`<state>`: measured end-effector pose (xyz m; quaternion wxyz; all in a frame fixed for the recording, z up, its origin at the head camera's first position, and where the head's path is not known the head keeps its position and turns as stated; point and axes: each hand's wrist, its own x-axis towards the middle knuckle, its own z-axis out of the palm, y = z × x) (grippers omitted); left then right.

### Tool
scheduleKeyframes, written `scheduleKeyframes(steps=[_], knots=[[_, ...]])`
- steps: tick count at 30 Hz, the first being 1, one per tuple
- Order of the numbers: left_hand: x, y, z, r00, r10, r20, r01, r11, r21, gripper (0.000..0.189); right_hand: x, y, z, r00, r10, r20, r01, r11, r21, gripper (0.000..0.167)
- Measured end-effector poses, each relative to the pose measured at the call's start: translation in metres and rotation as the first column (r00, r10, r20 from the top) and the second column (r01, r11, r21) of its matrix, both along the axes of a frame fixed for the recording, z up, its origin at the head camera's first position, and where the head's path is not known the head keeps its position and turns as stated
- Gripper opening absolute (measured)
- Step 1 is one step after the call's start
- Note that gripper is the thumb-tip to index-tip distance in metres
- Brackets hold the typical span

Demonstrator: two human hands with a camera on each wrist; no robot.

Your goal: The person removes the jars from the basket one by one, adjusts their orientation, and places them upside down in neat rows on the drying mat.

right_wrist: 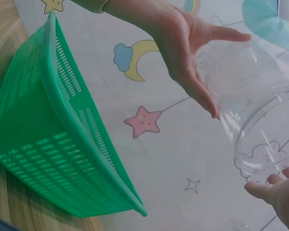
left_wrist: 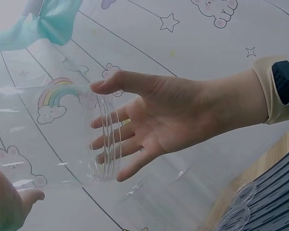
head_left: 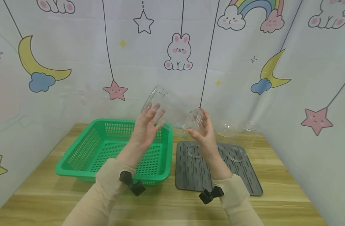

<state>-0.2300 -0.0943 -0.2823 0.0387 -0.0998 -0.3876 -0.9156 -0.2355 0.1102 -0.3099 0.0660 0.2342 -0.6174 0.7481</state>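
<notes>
A clear plastic jar (left_wrist: 43, 134) is raised between my two hands, tilted in the head view. Ridged rings circle its mouth, and the right hand (head_left: 204, 135) grips it there, thumb on one side and fingers on the other. At the other end of the jar is the left hand (head_left: 145, 128), its fingers spread and fairly straight against the plastic. The right wrist view shows that left hand (right_wrist: 183, 57) at the jar's closed end, with thumb and fingers apart. Part of the jar blends into the pale backdrop.
A green slotted basket (head_left: 76, 173) stands on the wooden table (head_left: 161, 207) at the left. Right of it lies a grey ridged mat (head_left: 189, 175), with several clear round-rimmed containers (head_left: 236, 154) on it. A patterned cloth (head_left: 85, 37) hangs behind the table.
</notes>
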Motion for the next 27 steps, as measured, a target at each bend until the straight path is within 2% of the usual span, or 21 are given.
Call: scheduleKeyframes(steps=[5, 9, 13, 16, 18, 20, 23, 25, 27], knots=[[0.001, 0.008, 0.001, 0.999, 0.01, -0.034, -0.013, 0.998, -0.067, 0.136, 0.0, 0.015, -0.001, 1.0, 0.022, -0.022, -0.022, 1.0, -0.017, 0.101], [0.003, 0.017, 0.001, 0.999, 0.029, -0.027, -0.032, 0.996, -0.084, 0.135, 0.001, 0.028, 0.0, 0.999, 0.018, -0.048, -0.018, 1.0, -0.007, 0.088], [0.007, 0.028, 0.001, 0.999, 0.052, -0.015, -0.053, 0.995, -0.079, 0.138, 0.003, 0.045, 0.0, 0.994, -0.037, -0.098, 0.035, 0.999, -0.022, 0.069], [0.013, 0.037, 0.0, 0.998, 0.067, -0.022, -0.069, 0.992, -0.104, 0.141, 0.006, 0.061, -0.001, 0.98, -0.1, -0.175, 0.078, 0.989, -0.126, 0.053], [0.017, 0.044, -0.001, 0.997, 0.071, -0.039, -0.076, 0.987, -0.14, 0.14, 0.008, 0.072, -0.002, 0.962, -0.128, -0.243, 0.067, 0.967, -0.245, 0.046], [0.022, 0.051, -0.002, 0.995, 0.076, -0.065, -0.087, 0.979, -0.186, 0.14, 0.009, 0.083, -0.002, 0.938, -0.156, -0.309, 0.038, 0.933, -0.357, 0.041], [0.027, 0.061, -0.005, 0.99, 0.074, -0.118, -0.099, 0.969, -0.226, 0.138, 0.009, 0.1, -0.005, 0.903, -0.226, -0.366, 0.006, 0.858, -0.514, 0.034], [0.031, 0.067, -0.007, 0.987, 0.061, -0.151, -0.096, 0.966, -0.24, 0.135, 0.008, 0.111, -0.008, 0.88, -0.303, -0.367, 0.031, 0.806, -0.591, 0.03], [0.033, 0.075, -0.009, 0.983, 0.036, -0.177, -0.081, 0.964, -0.252, 0.131, 0.006, 0.123, -0.013, 0.853, -0.394, -0.343, 0.099, 0.767, -0.634, 0.027]])
